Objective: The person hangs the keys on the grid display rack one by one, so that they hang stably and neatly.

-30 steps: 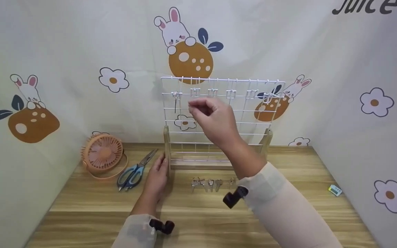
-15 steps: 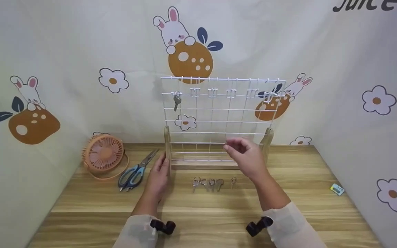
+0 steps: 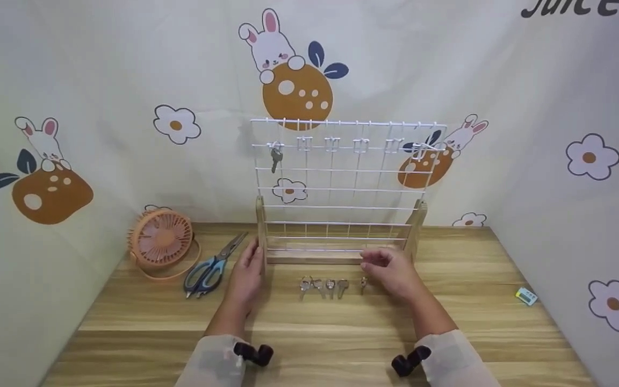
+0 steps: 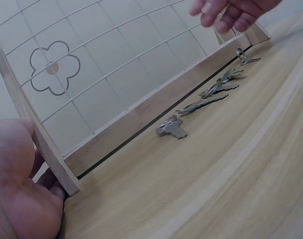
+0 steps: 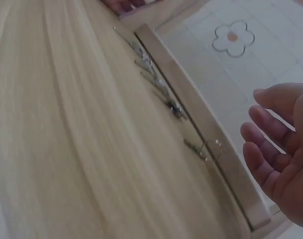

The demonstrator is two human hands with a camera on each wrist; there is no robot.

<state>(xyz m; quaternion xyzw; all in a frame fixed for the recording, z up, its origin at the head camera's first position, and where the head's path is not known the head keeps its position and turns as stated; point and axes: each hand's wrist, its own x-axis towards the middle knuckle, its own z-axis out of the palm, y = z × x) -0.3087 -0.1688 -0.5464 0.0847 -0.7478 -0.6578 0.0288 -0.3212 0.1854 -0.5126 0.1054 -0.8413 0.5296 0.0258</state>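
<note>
My left hand (image 3: 246,274) holds the left wooden post (image 4: 34,124) of a white wire grid rack (image 3: 342,207), its fingers partly hidden behind the post. A key (image 3: 276,159) hangs on the leftmost of the rack's white hooks. On the table before the rack lie several keys with rings (image 3: 331,287) in a row, and one key (image 3: 364,284) lies apart at the right end. My right hand (image 3: 393,273) hovers just right of that key, fingers loosely bent and holding nothing. In the right wrist view the lone key's ring (image 5: 211,149) stands up near the fingers.
Blue-handled scissors (image 3: 213,269) and an orange fan (image 3: 162,237) lie left of my left hand. A small light-blue item (image 3: 526,295) sits at the table's right edge. Printed cloth (image 3: 180,64) hangs behind and on both sides.
My right hand has come down from the rack's leftmost hook to the lone key on the table. The hung key has turned its flat side forward. My left hand stays at the post.
</note>
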